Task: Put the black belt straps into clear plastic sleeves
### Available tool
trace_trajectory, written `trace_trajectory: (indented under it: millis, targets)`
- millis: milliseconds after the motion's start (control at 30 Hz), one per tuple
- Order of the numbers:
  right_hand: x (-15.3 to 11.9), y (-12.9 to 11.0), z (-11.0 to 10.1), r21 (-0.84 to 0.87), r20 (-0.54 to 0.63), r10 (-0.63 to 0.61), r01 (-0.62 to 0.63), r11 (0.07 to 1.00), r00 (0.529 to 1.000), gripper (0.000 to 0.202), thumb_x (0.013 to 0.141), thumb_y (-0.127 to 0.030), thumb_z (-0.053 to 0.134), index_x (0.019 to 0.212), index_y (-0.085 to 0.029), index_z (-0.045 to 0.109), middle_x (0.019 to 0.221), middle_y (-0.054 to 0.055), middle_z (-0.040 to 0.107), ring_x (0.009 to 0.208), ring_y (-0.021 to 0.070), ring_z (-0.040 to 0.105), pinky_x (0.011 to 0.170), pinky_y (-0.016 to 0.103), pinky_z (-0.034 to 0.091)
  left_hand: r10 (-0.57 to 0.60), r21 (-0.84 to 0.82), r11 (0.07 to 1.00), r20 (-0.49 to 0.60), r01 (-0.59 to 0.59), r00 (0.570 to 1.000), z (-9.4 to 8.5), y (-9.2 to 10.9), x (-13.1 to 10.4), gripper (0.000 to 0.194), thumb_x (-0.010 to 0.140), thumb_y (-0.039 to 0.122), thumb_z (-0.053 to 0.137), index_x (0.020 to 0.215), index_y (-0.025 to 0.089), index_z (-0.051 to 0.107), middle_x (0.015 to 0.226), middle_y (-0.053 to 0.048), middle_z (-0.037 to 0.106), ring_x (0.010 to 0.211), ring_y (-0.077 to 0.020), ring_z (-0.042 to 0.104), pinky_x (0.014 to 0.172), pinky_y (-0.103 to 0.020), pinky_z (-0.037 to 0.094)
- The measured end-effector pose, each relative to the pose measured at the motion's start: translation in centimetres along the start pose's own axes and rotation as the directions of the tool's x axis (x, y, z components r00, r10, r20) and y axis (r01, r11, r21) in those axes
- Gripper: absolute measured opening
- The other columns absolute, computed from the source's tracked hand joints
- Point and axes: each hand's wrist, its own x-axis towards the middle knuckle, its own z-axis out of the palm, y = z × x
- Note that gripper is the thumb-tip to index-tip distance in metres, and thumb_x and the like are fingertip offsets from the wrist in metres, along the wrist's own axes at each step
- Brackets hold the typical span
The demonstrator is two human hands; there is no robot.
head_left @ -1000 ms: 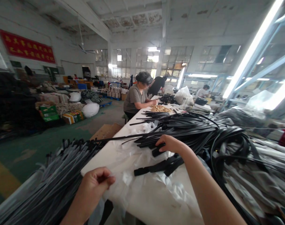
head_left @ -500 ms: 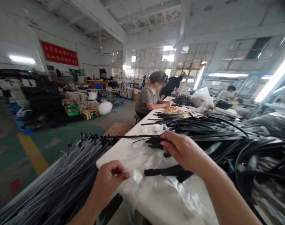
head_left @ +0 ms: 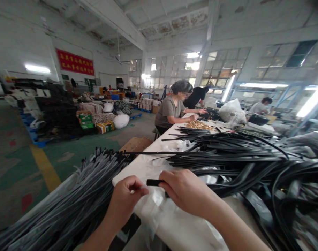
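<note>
Between the fingers of my right hand (head_left: 186,190) is a black strap (head_left: 153,182), its short blunt end pointing left. My left hand (head_left: 129,195) is just left of that end, thumb and fingertips pressed together; whatever they hold, if anything, is too small to name. Clear plastic film (head_left: 156,200) lies under both hands on the white table (head_left: 133,170). Behind my right hand a long black strap (head_left: 145,153) reaches left past the table's edge, out from the large pile of black straps (head_left: 227,153).
Bundled straps with pale film (head_left: 70,195) lie at the left. A cardboard box (head_left: 136,143) stands beyond the table's left edge. A person in a grey shirt (head_left: 168,111) sits by golden pieces (head_left: 199,125). Filled plastic bags (head_left: 232,113) lie farther back.
My right hand has come down and left toward my left hand, now with a strap end in its fingers. The seated person's hand has lifted. The view has shifted slightly.
</note>
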Motion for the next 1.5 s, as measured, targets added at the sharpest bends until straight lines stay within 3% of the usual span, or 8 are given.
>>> trace_trajectory:
  millis: [300,467,667,767,867,1067,1333,1500]
  targets:
    - [0.0,-0.7,-0.3,-0.110,0.021,0.014,-0.011,0.994,1.000,0.017,0.096,-0.025,0.041,0.090,-0.020,0.057,0.075,0.002,0.068,0.062,0.0176,0.063,0.051,0.030,0.018,0.010,-0.042,0.999,0.009,-0.010,1.000,0.0,-0.8,0.4,0.027,0.065,0.037,0.072,0.060,0.014,0.059,0.058,0.002,0.055,0.058,-0.0128,0.047,0.056,-0.023,0.035]
    - [0.1,-1.0,0.4,-0.213,0.063,-0.013,0.026,0.977,0.998,0.016,0.093,-0.023,0.045,0.086,-0.019,0.059,0.075,0.003,0.069,0.061,0.0198,0.064,0.051,0.030,0.018,0.044,-0.054,0.998,0.125,-0.038,0.991,0.2,-0.4,0.2,0.021,0.073,0.035,0.066,0.069,0.014,0.067,0.065,-0.001,0.063,0.065,-0.0156,0.054,0.060,-0.024,0.038]
    - [0.2,-0.9,1.5,-0.105,0.114,-0.049,0.061,0.993,0.992,0.015,0.091,-0.031,0.053,0.089,-0.019,0.062,0.080,0.005,0.071,0.070,0.0207,0.067,0.053,0.029,0.023,0.095,0.106,0.985,0.329,-0.137,0.940,0.3,0.2,0.0,0.017,0.078,0.027,0.059,0.073,0.017,0.073,0.072,-0.002,0.069,0.073,-0.0170,0.060,0.066,-0.024,0.039]
    - [0.0,0.9,0.8,-0.006,0.146,0.035,-0.034,0.999,0.989,0.027,0.084,-0.045,0.063,0.096,-0.020,0.064,0.081,0.004,0.071,0.074,0.0211,0.066,0.054,0.027,0.026,0.073,0.272,0.951,0.259,-0.145,0.963,-0.9,0.7,0.4,0.021,0.080,0.028,0.056,0.070,0.017,0.071,0.067,-0.001,0.067,0.069,-0.0163,0.059,0.064,-0.024,0.037]
    - [0.1,2.6,0.1,0.036,0.184,0.068,-0.076,0.996,0.981,0.017,0.087,-0.036,0.059,0.087,-0.021,0.066,0.079,0.003,0.071,0.073,0.0183,0.064,0.055,0.025,0.027,0.069,0.414,0.895,0.246,-0.169,0.967,-2.3,1.5,0.8,0.023,0.082,0.027,0.052,0.070,0.017,0.069,0.067,-0.001,0.067,0.068,-0.0160,0.060,0.065,-0.024,0.037]
    - [0.3,1.3,0.6,-0.046,0.155,0.043,-0.036,0.998,0.987,0.019,0.088,-0.034,0.057,0.082,-0.019,0.067,0.077,0.005,0.071,0.070,0.0192,0.064,0.055,0.027,0.025,0.042,0.358,0.876,0.609,-0.322,0.792,-2.0,2.8,0.9,0.018,0.077,0.019,0.051,0.064,0.017,0.064,0.064,0.001,0.064,0.066,-0.0131,0.059,0.060,-0.021,0.034]
    - [0.0,2.0,-0.6,-0.046,0.112,0.113,-0.109,0.993,0.987,0.020,0.089,-0.028,0.052,0.077,-0.018,0.064,0.075,0.003,0.069,0.071,0.0168,0.062,0.057,0.027,0.025,0.073,0.433,0.855,0.446,-0.286,0.892,-1.6,3.1,2.0,0.019,0.078,0.022,0.050,0.067,0.017,0.064,0.065,0.001,0.064,0.064,-0.0130,0.058,0.062,-0.022,0.034]
    - [0.2,2.2,-0.1,0.001,0.110,0.040,-0.041,0.999,0.993,0.017,0.089,-0.030,0.053,0.080,-0.020,0.063,0.075,0.002,0.068,0.069,0.0156,0.060,0.056,0.026,0.024,0.101,0.358,0.882,0.492,-0.307,0.865,-0.5,3.2,2.3,0.018,0.075,0.021,0.050,0.069,0.018,0.067,0.064,0.001,0.065,0.064,-0.0135,0.059,0.061,-0.022,0.035]
